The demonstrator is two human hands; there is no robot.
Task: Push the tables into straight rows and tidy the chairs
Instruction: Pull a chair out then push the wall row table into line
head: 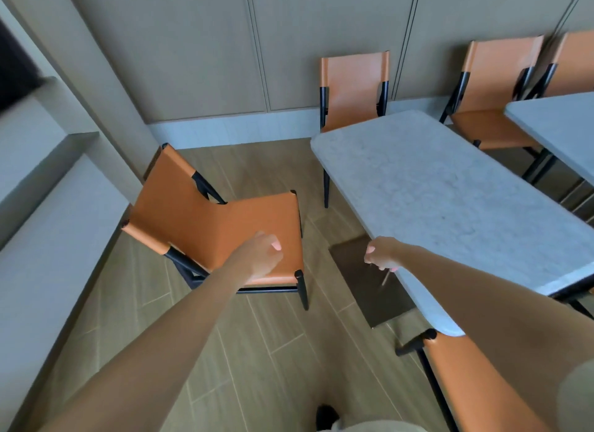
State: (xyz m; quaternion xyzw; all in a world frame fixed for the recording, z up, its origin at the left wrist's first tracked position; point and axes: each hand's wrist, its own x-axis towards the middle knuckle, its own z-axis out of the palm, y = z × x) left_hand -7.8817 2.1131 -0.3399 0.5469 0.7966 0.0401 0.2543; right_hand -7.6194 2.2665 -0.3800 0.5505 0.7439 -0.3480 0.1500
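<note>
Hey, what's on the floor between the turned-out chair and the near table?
Head view: bare wood floor between the chair and the table, plus a dark brown floor patch partly under the table's edge.

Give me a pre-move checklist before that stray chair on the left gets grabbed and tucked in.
1. Left hand empty: ok, fingers curled, holding nothing.
2. Right hand empty: ok.
3. Hand gripping stray chair: not ok, left hand only hovers over the seat.
4. Chair seat free of items: ok.
5. Floor clear between chair and table: ok.
6. Chair faces the table: ok, seat points toward it.
</note>
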